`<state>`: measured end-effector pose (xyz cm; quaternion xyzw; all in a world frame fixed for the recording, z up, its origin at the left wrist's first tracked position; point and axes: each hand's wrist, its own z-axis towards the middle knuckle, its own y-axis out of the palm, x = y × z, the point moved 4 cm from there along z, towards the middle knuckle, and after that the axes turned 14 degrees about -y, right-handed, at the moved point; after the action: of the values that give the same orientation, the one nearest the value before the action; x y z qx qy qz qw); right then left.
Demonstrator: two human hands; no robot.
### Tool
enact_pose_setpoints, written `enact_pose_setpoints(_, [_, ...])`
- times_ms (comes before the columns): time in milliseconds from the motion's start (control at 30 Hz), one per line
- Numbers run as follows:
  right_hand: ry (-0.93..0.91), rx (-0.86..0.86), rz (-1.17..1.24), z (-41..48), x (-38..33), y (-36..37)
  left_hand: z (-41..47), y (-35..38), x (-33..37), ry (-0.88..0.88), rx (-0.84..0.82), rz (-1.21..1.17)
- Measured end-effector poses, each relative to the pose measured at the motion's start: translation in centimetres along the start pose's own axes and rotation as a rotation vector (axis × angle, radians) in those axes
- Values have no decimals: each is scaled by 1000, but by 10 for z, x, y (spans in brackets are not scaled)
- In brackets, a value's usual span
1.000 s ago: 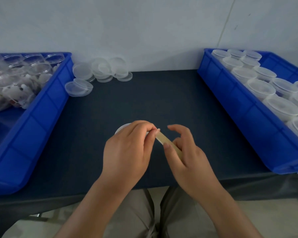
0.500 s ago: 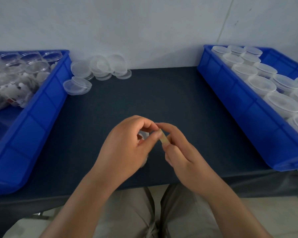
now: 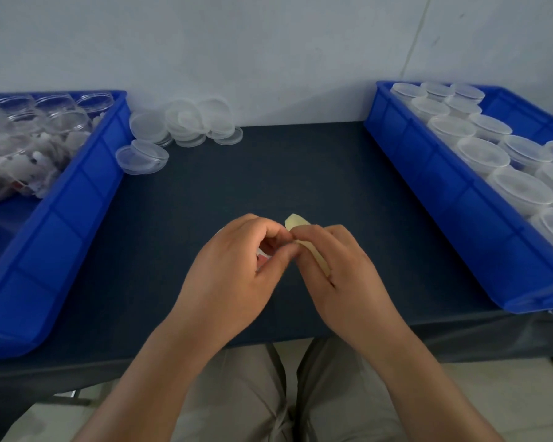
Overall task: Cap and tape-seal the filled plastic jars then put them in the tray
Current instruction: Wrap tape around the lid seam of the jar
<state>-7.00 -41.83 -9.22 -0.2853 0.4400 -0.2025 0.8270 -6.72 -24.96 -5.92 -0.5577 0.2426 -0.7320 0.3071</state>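
Both hands meet over the middle of the dark table [image 3: 268,170]. My left hand [image 3: 237,275] curls over a small plastic jar [image 3: 261,257], which is almost wholly hidden under the fingers. My right hand [image 3: 342,275] pinches a beige strip of tape [image 3: 296,222]. One end of the strip sticks up above the fingertips and the rest runs back along the right fingers. The thumb and fingertips of both hands touch at the tape. The blue tray on the right [image 3: 460,199] holds several capped jars [image 3: 521,189].
A blue tray on the left [image 3: 77,199] holds several uncapped filled jars [image 3: 29,148]. Loose clear lids [image 3: 186,122] lie piled at the back of the table by the wall, with one more lid [image 3: 141,156] beside the left tray. My knees show below the table's front edge.
The stretched tape strip between my hands has shortened as the hands came together. The jar's lid, visible earlier beside my left hand, is now covered by it.
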Motion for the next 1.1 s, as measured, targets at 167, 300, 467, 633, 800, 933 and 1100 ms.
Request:
enact_pose_setpoints(167, [-40,82,30,2,-3,-4,-10,-3,5,216,198,143])
enact_pose_setpoints(300, [-60,91,-19,-3,-4,-4,-22,-5,-9,208,322,62])
enact_pose_setpoints(467, [-41,23,-132,-4,10,-9,-30,-7,-60,-68,445,-222])
enact_pose_setpoints(633, [-96,-48,-11,5,13,-12,-33,47,-77,-296,100,-421])
enact_pose_setpoints(800, [-90,-90,-21,19,12,-11,-2,38,-77,-374,123,-644])
enact_pose_setpoints(933, [-69,-151,5,29,11,-11,6,24,-73,-383,46,-642])
enact_pose_setpoints(1100, [-50,-199,39,38,11,-9,5,10,-60,-322,-24,-478])
